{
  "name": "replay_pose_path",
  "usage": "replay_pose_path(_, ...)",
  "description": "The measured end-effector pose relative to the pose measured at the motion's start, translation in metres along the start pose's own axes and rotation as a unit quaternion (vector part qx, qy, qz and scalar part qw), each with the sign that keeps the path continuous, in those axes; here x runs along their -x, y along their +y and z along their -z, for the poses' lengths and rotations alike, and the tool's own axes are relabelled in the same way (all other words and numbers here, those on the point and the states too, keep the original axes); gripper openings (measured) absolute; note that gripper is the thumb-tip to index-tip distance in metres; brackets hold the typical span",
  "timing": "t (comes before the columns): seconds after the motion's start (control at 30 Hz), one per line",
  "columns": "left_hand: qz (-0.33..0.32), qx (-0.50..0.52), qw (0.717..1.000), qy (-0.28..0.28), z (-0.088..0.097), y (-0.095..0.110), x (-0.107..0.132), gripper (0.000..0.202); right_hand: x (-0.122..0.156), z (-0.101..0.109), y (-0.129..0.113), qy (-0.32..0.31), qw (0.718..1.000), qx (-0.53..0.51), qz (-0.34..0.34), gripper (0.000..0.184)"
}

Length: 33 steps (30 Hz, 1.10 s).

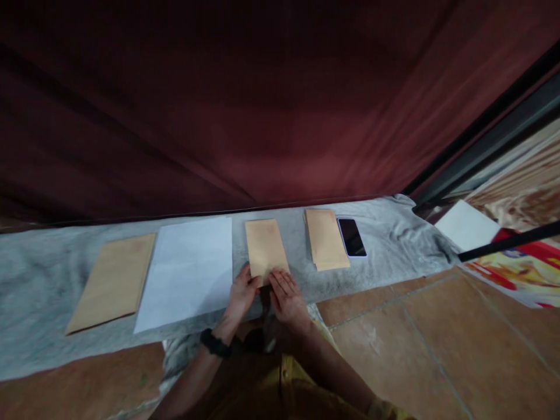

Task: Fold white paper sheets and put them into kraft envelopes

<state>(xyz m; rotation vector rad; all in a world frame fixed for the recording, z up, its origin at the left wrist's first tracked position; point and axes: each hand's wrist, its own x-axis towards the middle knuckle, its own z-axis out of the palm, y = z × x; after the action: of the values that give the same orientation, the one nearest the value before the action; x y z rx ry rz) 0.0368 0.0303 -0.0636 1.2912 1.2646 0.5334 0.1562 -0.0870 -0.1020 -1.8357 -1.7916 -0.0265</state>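
A small brown paper envelope (266,245) lies in front of me on the grey cloth, its near end under my fingers. My left hand (242,294), with a dark band on the wrist, pinches the envelope's near left corner between thumb and fingers. On the near right part of it, my right hand (287,296) rests flat with fingers stretched out side by side. The near edge is partly hidden by both hands. To the right is a small stack of similar brown envelopes (327,240).
White paper sheets (188,268) lie left of my hands, and farther left a larger brown paper piece (114,280). A phone (352,237) sits beside the stack. The grey cloth (389,239) runs along a dark red curtain (280,134). Black metal bars (490,125) stand at right.
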Motion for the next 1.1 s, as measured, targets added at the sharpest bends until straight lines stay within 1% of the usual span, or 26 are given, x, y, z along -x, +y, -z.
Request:
replay_pose_path(0.07, -0.027, -0.106, 0.994, 0.031, 0.001, 0.002, 0.0, 0.049, 0.005, 0.002, 0.005, -0.013, 1.0, 0.011, 0.002, 0.048)
replay_pose_path(0.1, -0.041, -0.162, 0.985, 0.049, 0.0, 0.003, 0.001, 0.048, 0.007, 0.003, 0.007, -0.023, 1.0, 0.018, 0.0, 0.048)
replay_pose_path(0.17, -0.06, -0.262, 0.96, 0.077, -0.001, 0.006, 0.005, 0.048, 0.011, 0.004, 0.011, -0.039, 0.999, 0.03, -0.004, 0.048)
replay_pose_path(0.27, -0.083, -0.364, 0.922, 0.099, -0.004, 0.005, 0.015, 0.049, 0.015, 0.006, 0.013, -0.049, 0.998, 0.04, -0.005, 0.047)
replay_pose_path(0.33, -0.129, -0.413, 0.892, 0.13, -0.006, 0.0, 0.022, 0.046, 0.016, 0.007, 0.013, -0.047, 0.998, 0.041, -0.008, 0.047)
replay_pose_path(0.4, -0.211, -0.443, 0.858, 0.154, -0.008, -0.008, 0.031, 0.042, 0.017, 0.008, 0.011, -0.047, 0.998, 0.041, -0.011, 0.048)
replay_pose_path(0.43, -0.259, -0.451, 0.841, 0.15, -0.009, -0.013, 0.036, 0.04, 0.017, 0.008, 0.011, -0.049, 0.998, 0.041, -0.012, 0.048)
replay_pose_path(0.5, -0.347, -0.463, 0.809, 0.106, -0.013, -0.022, 0.044, 0.04, 0.017, 0.009, 0.011, -0.056, 0.998, 0.04, -0.011, 0.048)
replay_pose_path(0.53, -0.374, -0.47, 0.795, 0.081, -0.016, -0.026, 0.048, 0.04, 0.017, 0.009, 0.011, -0.059, 0.997, 0.039, -0.01, 0.048)
replay_pose_path(0.6, -0.391, -0.492, 0.776, 0.05, -0.021, -0.033, 0.054, 0.043, 0.016, 0.009, 0.012, -0.062, 0.997, 0.036, -0.006, 0.05)
replay_pose_path(0.67, -0.381, -0.514, 0.768, 0.045, -0.024, -0.037, 0.057, 0.047, 0.017, 0.01, 0.013, -0.064, 0.997, 0.035, -0.002, 0.051)
replay_pose_path(0.77, -0.366, -0.53, 0.764, 0.042, -0.024, -0.041, 0.06, 0.05, 0.019, 0.013, 0.013, -0.066, 0.997, 0.035, -0.002, 0.051)
replay_pose_path(0.87, -0.354, -0.531, 0.768, 0.054, -0.022, -0.044, 0.062, 0.052, 0.022, 0.016, 0.015, -0.052, 0.998, 0.038, -0.018, 0.049)
replay_pose_path(1.0, -0.343, -0.511, 0.784, 0.074, -0.024, -0.049, 0.065, 0.055, 0.025, 0.02, 0.021, -0.038, 0.998, 0.036, -0.03, 0.047)
replay_pose_path(1.1, -0.345, -0.515, 0.781, 0.072, -0.025, -0.052, 0.065, 0.057, 0.021, 0.021, 0.019, -0.028, 0.999, 0.028, -0.027, 0.046)
